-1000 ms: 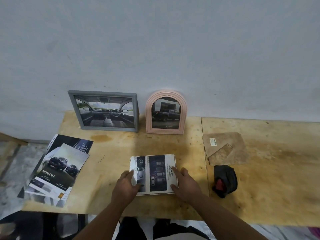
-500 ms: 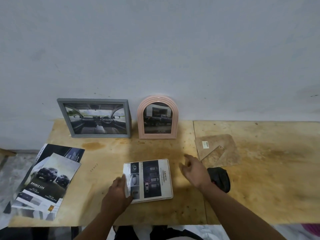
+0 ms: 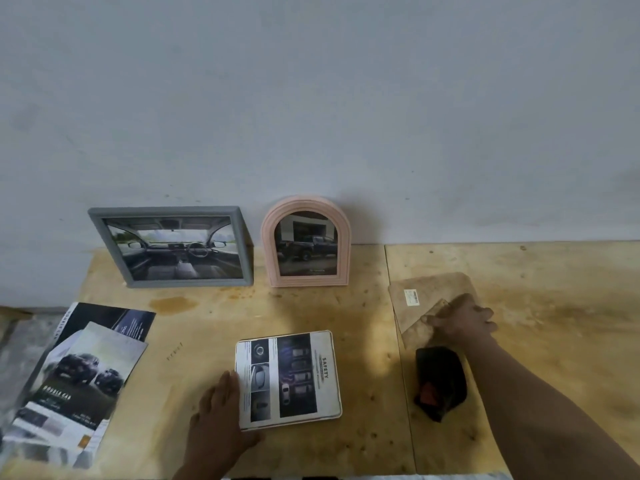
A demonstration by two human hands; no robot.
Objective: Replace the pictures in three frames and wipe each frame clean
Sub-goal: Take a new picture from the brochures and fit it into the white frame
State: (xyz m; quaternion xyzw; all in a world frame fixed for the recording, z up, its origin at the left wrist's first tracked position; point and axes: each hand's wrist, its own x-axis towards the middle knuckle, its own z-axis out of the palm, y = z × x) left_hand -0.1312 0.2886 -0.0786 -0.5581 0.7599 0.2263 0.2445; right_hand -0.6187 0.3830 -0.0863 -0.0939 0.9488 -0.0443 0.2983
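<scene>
A white frame (image 3: pixel 289 377) with a "SAFETY" car picture lies flat near the table's front edge. My left hand (image 3: pixel 218 415) rests against its left side, fingers straight. My right hand (image 3: pixel 459 320) is reached out to the right, its fingers on a brown wiping cloth (image 3: pixel 420 299) that lies folded on the table. A grey frame (image 3: pixel 173 247) with a car-interior picture and a pink arched frame (image 3: pixel 306 240) with a truck picture lean upright against the wall.
Car brochures (image 3: pixel 76 375) are piled at the table's left front corner. A black object with a red part (image 3: pixel 440 381) lies just below the cloth, beside my right forearm. The plywood table (image 3: pixel 346 317) ends at a grey wall.
My right hand left the white frame and moved right and away onto the brown cloth. My left hand stayed at the frame's left side.
</scene>
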